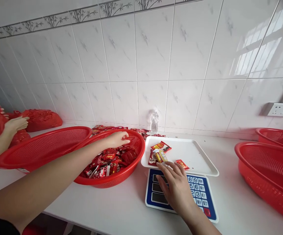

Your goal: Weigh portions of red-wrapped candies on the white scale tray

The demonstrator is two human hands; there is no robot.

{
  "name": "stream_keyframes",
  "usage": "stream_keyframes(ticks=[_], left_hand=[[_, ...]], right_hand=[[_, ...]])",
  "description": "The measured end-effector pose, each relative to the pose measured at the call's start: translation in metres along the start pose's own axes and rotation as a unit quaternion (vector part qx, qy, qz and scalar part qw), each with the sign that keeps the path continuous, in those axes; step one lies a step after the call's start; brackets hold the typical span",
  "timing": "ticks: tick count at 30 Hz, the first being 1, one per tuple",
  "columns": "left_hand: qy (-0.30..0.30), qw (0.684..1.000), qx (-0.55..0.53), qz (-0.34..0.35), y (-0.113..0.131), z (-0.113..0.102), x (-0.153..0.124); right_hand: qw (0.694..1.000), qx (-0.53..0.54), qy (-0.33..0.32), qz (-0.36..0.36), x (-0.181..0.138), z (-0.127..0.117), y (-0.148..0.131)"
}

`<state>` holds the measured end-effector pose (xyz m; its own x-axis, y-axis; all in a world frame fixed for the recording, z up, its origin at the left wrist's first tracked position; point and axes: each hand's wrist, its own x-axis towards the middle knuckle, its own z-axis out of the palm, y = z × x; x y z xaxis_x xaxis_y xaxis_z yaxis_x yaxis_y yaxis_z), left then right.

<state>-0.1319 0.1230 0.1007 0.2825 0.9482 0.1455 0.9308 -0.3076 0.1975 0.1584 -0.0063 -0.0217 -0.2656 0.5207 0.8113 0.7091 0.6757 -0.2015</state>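
Note:
My left hand (117, 139) reaches over a red plastic basket (138, 163) filled with small red wrapped packets (111, 160). Its visible fingertips are apart, and nothing shows between them. Over the near edge of a white scale tray (189, 151) is my right hand (174, 179), open, its fingers spread and slightly bent. Its fingertips are close to a yellow-and-white packet (160, 155); whether they touch it I cannot tell. Red packets (164, 146) lie around it, and a separate red packet (182, 164) is beyond the fingers. The blue scale keypad (197, 192) is partly covered by my right hand.
Another red basket (46, 140) stands at left, beside a co-worker's hands (15, 125) and red plastic bags (42, 119). At right are more red baskets (266, 173). A clear bottle (154, 121) stands by the tiled wall, near flat red packaging (107, 129).

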Motion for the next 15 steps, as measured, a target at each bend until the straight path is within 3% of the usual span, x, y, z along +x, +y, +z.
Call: stream_keyframes(ticks=[4, 11, 15], left_hand=[[-0.096, 0.995, 0.016, -0.008, -0.010, 0.000, -0.010], [-0.278, 0.957, 0.073, -0.035, -0.022, -0.008, -0.038], [-0.289, 0.950, 0.110, -0.040, -0.028, -0.002, -0.049]], right_hand=[[0.996, -0.083, -0.013, 0.041, -0.002, 0.006, 0.011], [1.000, -0.007, 0.007, 0.001, -0.009, 0.004, 0.009], [0.999, 0.035, -0.003, -0.008, -0.013, 0.004, 0.007]])
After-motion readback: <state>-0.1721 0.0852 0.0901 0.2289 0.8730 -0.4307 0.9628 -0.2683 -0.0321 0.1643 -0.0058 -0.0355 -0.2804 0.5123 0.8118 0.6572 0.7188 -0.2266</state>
